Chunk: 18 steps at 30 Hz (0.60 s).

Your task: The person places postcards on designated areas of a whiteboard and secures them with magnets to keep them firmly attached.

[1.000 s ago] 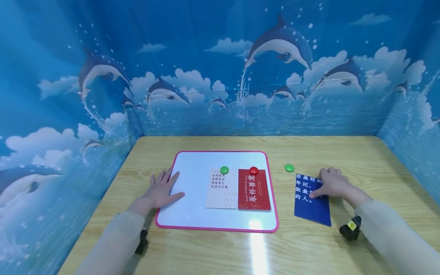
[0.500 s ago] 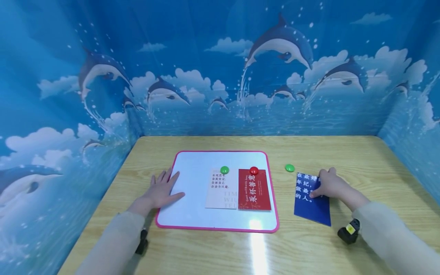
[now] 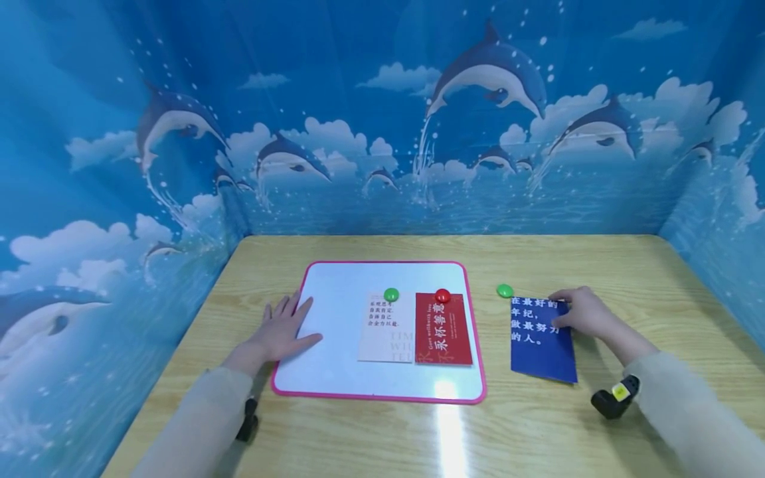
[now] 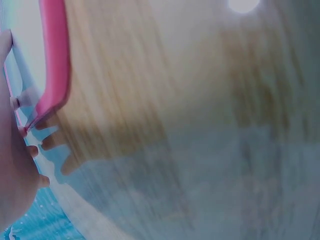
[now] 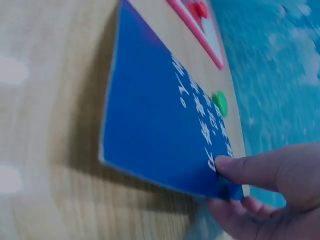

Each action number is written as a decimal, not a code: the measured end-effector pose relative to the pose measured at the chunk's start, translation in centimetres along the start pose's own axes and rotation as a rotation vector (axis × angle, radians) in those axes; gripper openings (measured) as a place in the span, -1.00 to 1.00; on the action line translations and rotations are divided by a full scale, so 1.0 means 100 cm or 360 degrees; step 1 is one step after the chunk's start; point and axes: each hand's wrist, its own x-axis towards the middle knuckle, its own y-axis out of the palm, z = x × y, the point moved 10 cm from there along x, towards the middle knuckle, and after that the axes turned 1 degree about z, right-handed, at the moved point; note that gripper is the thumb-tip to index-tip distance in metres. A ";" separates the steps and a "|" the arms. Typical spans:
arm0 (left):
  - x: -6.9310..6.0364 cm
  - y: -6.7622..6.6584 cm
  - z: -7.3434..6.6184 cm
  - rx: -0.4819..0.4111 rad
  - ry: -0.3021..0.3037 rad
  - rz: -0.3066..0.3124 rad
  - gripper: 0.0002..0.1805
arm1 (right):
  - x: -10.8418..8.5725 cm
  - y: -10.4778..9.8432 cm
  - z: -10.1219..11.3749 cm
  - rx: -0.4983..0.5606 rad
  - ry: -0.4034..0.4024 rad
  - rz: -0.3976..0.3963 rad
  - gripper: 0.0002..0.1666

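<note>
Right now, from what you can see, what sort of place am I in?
Probably a small indoor booth set up for tabletop work: a dolphin-printed backdrop closes in the wood-grain table behind and on both sides, and a whiteboard lies flat on it.

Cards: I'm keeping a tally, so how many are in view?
3: the white card and the red card side by side on the board, and the blue card pinched in the right hand, right of the board. Any beneath these would be hidden.
</note>
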 end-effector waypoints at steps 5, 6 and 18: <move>0.001 0.000 0.000 0.0003 -0.0004 0.0005 -0.05 | 0.001 0.000 -0.014 0.0273 0.0081 0.0111 -0.41; 0.001 0.000 -0.001 0.0005 0.0000 0.0002 -0.05 | 0.001 -0.001 -0.016 0.0303 0.0087 0.0118 -0.41; 0.002 0.002 0.002 0.0016 -0.0014 0.0015 -0.04 | 0.000 0.004 -0.032 0.0692 0.0072 0.0251 -0.36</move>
